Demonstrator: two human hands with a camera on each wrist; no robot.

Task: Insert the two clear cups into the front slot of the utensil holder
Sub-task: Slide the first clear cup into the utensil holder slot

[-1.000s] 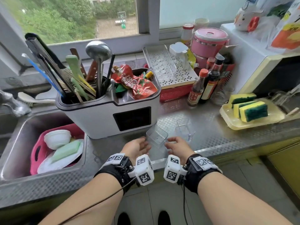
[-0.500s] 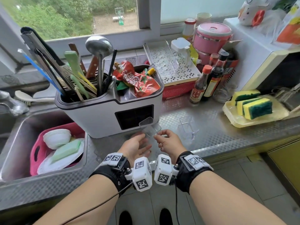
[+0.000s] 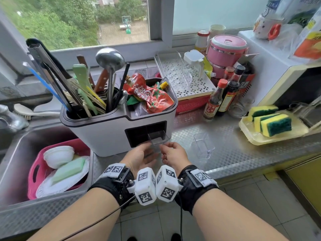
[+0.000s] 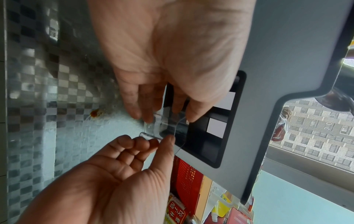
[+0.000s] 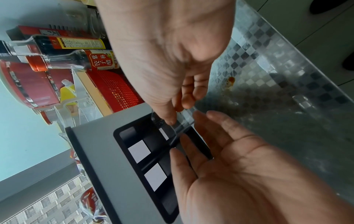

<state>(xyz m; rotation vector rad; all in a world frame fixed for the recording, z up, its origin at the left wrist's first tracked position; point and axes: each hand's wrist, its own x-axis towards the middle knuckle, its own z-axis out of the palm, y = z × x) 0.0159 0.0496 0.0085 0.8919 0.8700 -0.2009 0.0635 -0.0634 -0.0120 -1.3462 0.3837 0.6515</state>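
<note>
Head view: a stainless-steel kitchen counter [image 3: 225, 136] with an embossed checker pattern is seen below a window [image 3: 86, 20] that looks onto trees and a paved court. A steel sink [image 3: 15, 164] to the left holds a pink plastic basket [image 3: 34, 171] of dishes; sauce bottles [image 3: 215, 100] and a tray of yellow-and-green sponges [image 3: 272, 122] are set to the right.

A white plastic utensil holder [image 3: 104, 134], filled with utensils and red packets, is stood at the counter's front, its dark rectangular front slot [image 3: 139, 134] turned toward the person. One clear rectangular plastic cup [image 3: 157, 137] is held at the right half of that slot, its long axis running into the opening, its far end already inside and its near end projecting toward the hands. It is pinched at the near end by the thumb and fingertips of the right hand [image 3: 173, 153], seen most clearly from the right wrist. The left hand [image 3: 140, 155] is held just beside it with fingers loosely extended, the fingertips at the cup's left edge.

A second clear plastic cup [image 3: 202, 145] is left on the counter to the right, apart from both hands.
</note>
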